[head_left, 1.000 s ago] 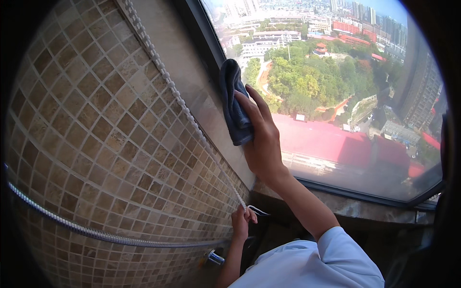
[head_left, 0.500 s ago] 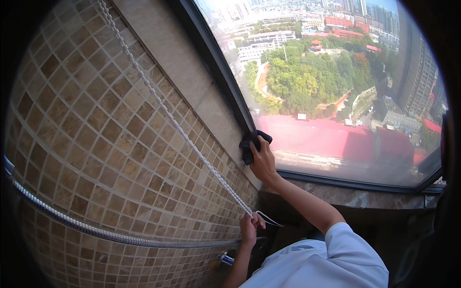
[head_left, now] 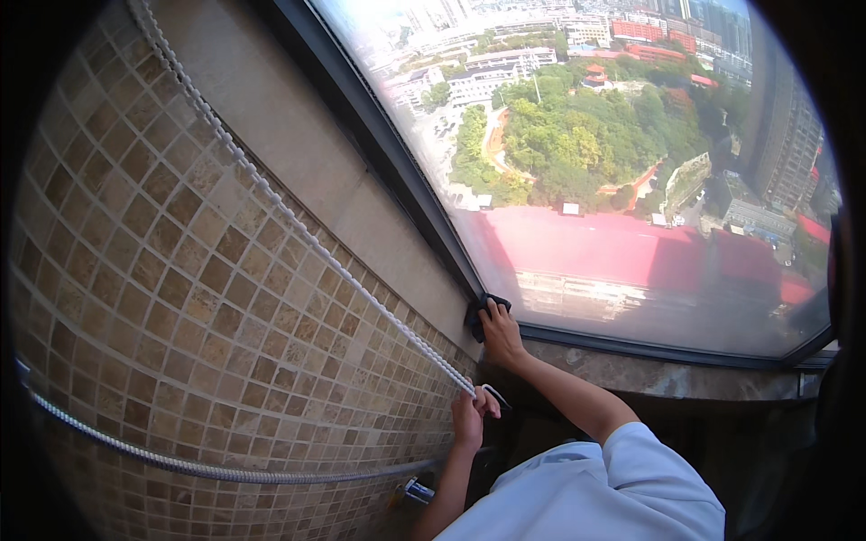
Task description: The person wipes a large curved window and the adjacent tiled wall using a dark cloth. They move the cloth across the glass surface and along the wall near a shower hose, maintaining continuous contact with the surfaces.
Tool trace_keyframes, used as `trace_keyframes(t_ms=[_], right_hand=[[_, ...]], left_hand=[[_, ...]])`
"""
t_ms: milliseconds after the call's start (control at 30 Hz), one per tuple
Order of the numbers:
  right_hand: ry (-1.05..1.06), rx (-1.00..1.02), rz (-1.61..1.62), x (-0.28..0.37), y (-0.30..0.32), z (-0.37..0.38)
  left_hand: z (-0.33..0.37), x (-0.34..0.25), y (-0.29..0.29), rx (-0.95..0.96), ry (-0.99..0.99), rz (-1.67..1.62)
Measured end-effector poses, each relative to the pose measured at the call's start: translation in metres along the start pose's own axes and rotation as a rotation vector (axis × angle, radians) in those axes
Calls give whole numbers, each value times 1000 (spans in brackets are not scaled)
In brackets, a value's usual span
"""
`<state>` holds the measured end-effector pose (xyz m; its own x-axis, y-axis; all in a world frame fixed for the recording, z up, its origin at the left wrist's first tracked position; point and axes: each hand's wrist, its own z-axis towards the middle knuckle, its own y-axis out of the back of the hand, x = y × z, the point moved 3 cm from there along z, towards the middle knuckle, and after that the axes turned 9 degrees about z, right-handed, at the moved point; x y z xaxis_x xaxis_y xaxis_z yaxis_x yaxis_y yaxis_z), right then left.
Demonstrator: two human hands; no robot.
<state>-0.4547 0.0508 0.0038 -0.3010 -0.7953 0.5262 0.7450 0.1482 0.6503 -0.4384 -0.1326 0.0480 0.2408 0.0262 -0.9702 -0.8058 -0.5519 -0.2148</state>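
**Cloth pressed into the window's lower corner, cord held in the other hand**

From where I stand, the right hand has its fingers bent over a bunched dark cloth, gripping it against the bottom left corner of the dark window frame, where the frame meets the pale stone edging. The thumb's place I cannot make out. Lower down, near the tiled wall, the left hand is curled around the lower end of a white cord, which runs straight up along the tiles.

I'd judge the step in hand to be wiping that corner. The next move seems to call for steady pressure into the angle, then a turn of the wrist to follow the lower rail, with the left hand keeping the cord clear of the cloth.
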Motion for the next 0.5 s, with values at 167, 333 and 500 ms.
trace_keyframes(t_ms=[167, 333, 500], right_hand=[[76, -211, 174, 70, 70, 71], [148, -251, 140, 120, 143, 134], [91, -53, -4, 47, 60, 61]], left_hand=[[1, 1, 18, -176, 17, -27], [23, 11, 23, -286, -37, -1], [39, 10, 22, -316, -74, 78]])
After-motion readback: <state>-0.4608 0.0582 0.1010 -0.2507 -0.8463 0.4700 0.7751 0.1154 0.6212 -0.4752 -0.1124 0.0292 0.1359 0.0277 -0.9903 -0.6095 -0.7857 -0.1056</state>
